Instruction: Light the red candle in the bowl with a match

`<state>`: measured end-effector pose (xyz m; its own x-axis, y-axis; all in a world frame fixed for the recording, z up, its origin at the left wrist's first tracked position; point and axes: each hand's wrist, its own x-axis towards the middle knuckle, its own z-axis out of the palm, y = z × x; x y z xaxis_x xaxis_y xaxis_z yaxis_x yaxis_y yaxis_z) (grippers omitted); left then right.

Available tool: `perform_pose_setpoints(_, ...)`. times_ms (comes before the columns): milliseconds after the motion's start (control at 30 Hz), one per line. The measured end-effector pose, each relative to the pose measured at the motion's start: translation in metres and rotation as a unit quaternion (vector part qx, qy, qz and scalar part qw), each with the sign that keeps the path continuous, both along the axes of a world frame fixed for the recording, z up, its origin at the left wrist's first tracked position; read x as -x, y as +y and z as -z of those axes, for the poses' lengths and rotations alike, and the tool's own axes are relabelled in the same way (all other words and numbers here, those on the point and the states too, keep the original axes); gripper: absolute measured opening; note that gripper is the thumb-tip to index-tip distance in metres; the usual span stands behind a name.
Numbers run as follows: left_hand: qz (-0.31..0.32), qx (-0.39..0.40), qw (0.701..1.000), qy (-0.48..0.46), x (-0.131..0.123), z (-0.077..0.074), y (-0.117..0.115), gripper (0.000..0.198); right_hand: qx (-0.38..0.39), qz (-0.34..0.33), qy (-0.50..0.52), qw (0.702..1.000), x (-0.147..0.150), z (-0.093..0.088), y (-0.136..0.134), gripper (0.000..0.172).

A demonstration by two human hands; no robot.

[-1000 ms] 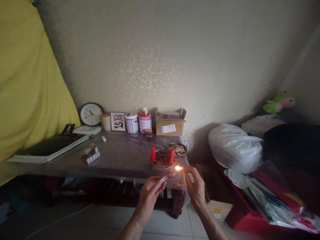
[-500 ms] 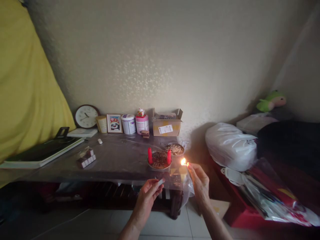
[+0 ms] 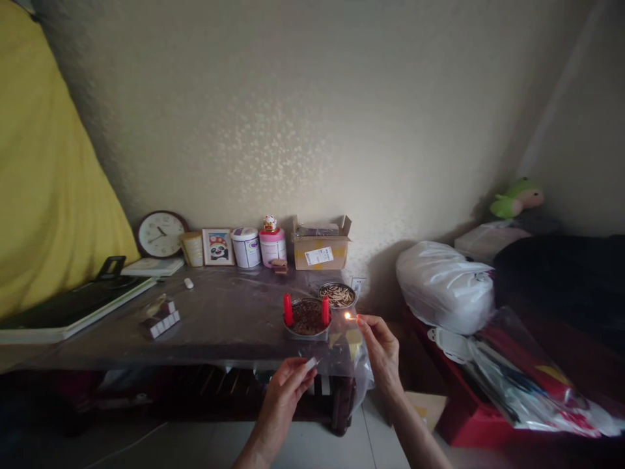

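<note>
Two red candles (image 3: pixel 325 311) stand in the dish (image 3: pixel 307 337), to whose right the right hand (image 3: pixel 383 350) pinches a burning match (image 3: pixel 350 317), best held level, clear of the plastic sheeting (image 3: pixel 362 378), while the left hand (image 3: pixel 286 389), before the dish, curls half-closed around a small box (image 3: pixel 311 364).

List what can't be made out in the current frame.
All head view:
- small white rectangular box: partly covered by left hand
- thin lit match: held end covered by right hand
- knotted white plastic bag: contents hidden by its film
- white paper label: print too small
- yellow hanging cloth: cut off by left edge
</note>
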<state>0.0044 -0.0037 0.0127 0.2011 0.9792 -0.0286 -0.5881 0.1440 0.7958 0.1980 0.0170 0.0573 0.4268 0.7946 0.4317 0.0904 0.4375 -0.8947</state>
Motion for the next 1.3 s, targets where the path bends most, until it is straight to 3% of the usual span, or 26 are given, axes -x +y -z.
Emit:
perform_pose_setpoints(1033,0.015,0.001,0.999,0.028,-0.002,-0.003,-0.001,0.017,-0.029,-0.076,0.052,0.995,0.012,-0.042,0.039,0.023)
perform_pose_setpoints(1300,0.012,0.008,1.0,0.026,-0.002,0.002,0.001,0.018,-0.029,-0.065,0.045,0.996,0.016,-0.036,0.052,0.022)
